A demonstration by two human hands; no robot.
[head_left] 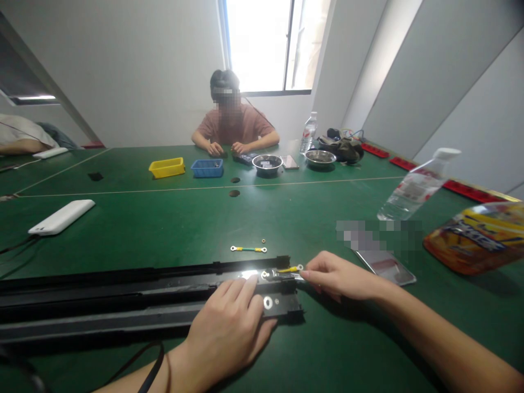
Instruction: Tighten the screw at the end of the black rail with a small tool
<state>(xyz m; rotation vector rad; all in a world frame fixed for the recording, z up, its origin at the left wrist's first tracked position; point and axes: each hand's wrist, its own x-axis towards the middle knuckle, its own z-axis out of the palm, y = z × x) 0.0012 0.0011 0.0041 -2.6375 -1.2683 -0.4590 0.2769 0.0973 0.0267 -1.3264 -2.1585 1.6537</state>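
Your open left hand (229, 327) presses flat on the stiff black metal rail (123, 308); your right hand (339, 278) pinches the limp yellow wire (289, 269) by its lug.

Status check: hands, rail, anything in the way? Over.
Left hand flat on rail. Right hand pinching yellow wire at rail end. Spare wire lies beyond, apart.

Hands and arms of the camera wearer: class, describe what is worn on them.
The left hand and right hand are bare: no gloves, rings or watch visible. No sleeves reach the forearms. A thin dark cord loops at the left wrist.
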